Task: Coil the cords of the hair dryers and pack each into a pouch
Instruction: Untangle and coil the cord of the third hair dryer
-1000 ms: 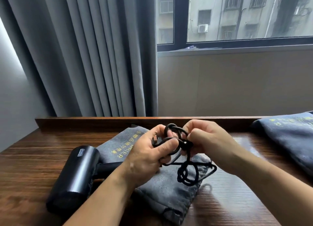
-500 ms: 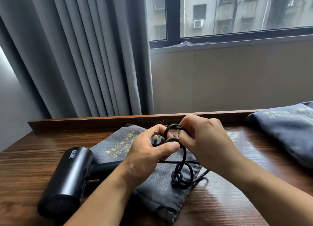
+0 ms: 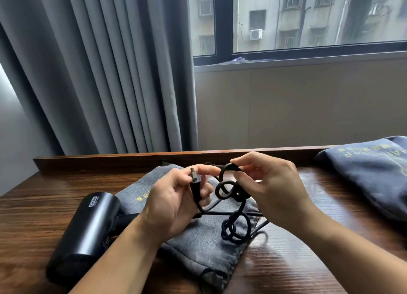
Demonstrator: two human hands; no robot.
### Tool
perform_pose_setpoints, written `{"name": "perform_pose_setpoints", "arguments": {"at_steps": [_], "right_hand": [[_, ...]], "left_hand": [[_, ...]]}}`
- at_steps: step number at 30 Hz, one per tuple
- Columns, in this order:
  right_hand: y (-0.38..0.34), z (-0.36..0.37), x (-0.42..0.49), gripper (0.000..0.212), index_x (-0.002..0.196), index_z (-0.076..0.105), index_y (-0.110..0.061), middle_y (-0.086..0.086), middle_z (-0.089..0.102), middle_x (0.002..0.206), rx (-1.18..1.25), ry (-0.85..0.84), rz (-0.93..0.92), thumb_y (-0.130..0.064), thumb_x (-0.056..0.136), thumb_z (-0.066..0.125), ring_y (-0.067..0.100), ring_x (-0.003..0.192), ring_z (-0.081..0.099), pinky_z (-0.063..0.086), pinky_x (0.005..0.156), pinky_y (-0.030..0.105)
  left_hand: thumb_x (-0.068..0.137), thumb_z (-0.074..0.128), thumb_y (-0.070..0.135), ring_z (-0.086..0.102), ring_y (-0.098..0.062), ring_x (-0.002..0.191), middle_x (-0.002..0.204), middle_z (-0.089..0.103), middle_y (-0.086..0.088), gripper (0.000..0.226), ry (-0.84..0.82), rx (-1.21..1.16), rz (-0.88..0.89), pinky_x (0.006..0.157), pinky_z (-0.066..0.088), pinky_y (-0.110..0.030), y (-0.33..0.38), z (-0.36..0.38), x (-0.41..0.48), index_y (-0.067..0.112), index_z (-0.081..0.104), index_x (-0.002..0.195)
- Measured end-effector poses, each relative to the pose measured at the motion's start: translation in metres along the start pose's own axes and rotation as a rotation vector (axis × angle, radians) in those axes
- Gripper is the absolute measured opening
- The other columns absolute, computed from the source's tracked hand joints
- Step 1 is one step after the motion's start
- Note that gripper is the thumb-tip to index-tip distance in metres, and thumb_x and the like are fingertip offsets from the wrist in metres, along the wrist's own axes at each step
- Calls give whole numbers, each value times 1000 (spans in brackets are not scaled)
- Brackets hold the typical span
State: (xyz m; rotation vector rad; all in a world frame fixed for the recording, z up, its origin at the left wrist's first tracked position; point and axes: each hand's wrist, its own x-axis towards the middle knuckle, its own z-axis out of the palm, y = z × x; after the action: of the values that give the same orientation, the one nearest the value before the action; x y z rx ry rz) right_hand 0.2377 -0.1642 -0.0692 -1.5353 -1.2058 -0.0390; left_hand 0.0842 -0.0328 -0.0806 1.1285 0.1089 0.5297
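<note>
Head view. At left, a black cylindrical plastic hair dryer (image 3: 88, 232) lies on its side on the dark wooden table (image 3: 275, 271), with its handle pointing toward a flat grey felt pouch with yellow lettering (image 3: 198, 245). Above the pouch, the left hand (image 3: 174, 203) grips the black plug (image 3: 195, 183), prongs upward. The tangled black rubber cord (image 3: 239, 195) hangs between the hands, and the right hand (image 3: 271, 190) pinches its top loop. A second grey pouch (image 3: 370, 172) lies at far right.
</note>
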Motion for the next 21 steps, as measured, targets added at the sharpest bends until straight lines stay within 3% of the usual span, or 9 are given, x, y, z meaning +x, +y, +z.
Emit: {"name": "perform_pose_setpoints", "arguments": {"at_steps": [2,4,7,9,11,14,18,21], "right_hand": [[1,-2,-1,22,87,75,-30,-9,72,71,20,21,8,-8,83,77,14,63,67,54,63,27],[0,-3,-2,26,88,76,-30,-9,72,72,57,44,10,-5,82,78,13,62,66,52,62,21],[-4,0,-6,24,88,74,-29,-2,71,72,118,43,13,-7,80,80,16,61,66,50,59,19],[-6,3,-9,20,87,75,-27,-2,72,70,113,42,-6,-9,80,81,17,59,66,50,56,19],[-6,7,-10,18,88,78,-26,-4,72,67,100,63,-11,-9,81,81,13,57,65,50,56,20],[-5,8,-10,19,90,80,-30,-10,74,69,51,82,8,-13,82,81,10,59,67,55,61,24],[-5,11,-10,18,97,81,-29,-18,75,73,-4,26,26,-16,85,80,6,65,71,59,70,27],[-5,10,-10,21,104,80,-27,-17,76,79,-36,-40,13,-15,87,77,3,72,72,59,74,28]], "left_hand": [[74,51,17,46,-14,64,75,47,-6,45,84,76,19,57,37,-28,-2,3,2,-4,70,108],[83,64,20,55,-14,65,76,56,-6,33,140,248,80,58,44,-25,-4,4,2,2,64,112],[72,85,29,66,-16,72,80,70,2,33,276,530,211,67,55,-26,-11,2,2,14,66,95],[71,83,26,71,-17,75,81,75,1,17,321,547,243,70,57,-26,-14,6,2,20,73,84],[80,84,14,73,-17,81,86,78,-5,10,321,536,249,73,57,-26,-14,8,0,17,76,85],[68,75,21,71,-22,82,89,76,-13,21,288,422,236,76,55,-30,-11,8,-3,14,78,87],[60,96,24,70,-15,72,77,75,-4,38,347,481,177,66,54,-24,-9,15,-3,9,72,85],[67,91,12,71,-18,76,81,76,-8,27,344,507,160,66,54,-23,-9,10,-1,11,71,84]]}}
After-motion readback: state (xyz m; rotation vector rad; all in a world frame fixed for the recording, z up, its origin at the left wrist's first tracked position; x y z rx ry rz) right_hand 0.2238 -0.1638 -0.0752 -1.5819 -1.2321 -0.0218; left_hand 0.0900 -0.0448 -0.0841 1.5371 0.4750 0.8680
